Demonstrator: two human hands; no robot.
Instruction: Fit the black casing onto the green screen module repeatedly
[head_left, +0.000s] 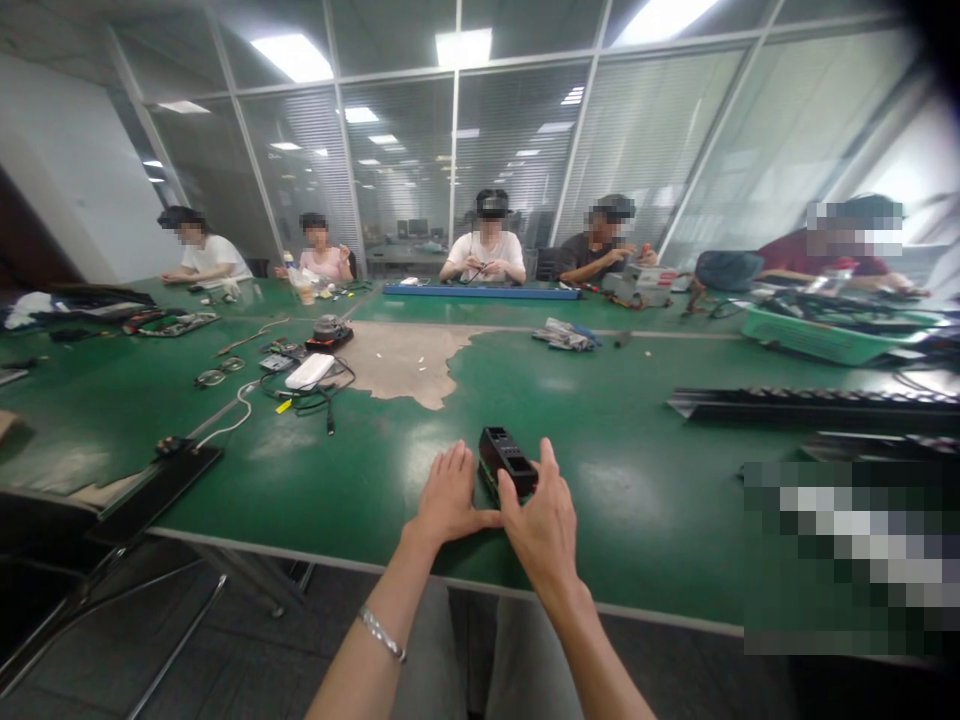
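Observation:
A black box-shaped electronic device (504,455) sits on the green table in front of me, with recessed openings on top and a thin green strip along its left side. My right hand (544,515) is around its near right end, thumb in front and fingers along the right side. Part of that end is hidden behind the hand. Just left of the device, my left hand (450,500) is open and lies flat with fingers stretched, its thumb pointing towards my right thumb.
Ahead on the left are a white adapter (311,372) with cables and glasses (219,372). Gloves (568,335) lie farther back. On the right are a green basket (817,338) and long black metal strips (810,408). Several people sit along the far side.

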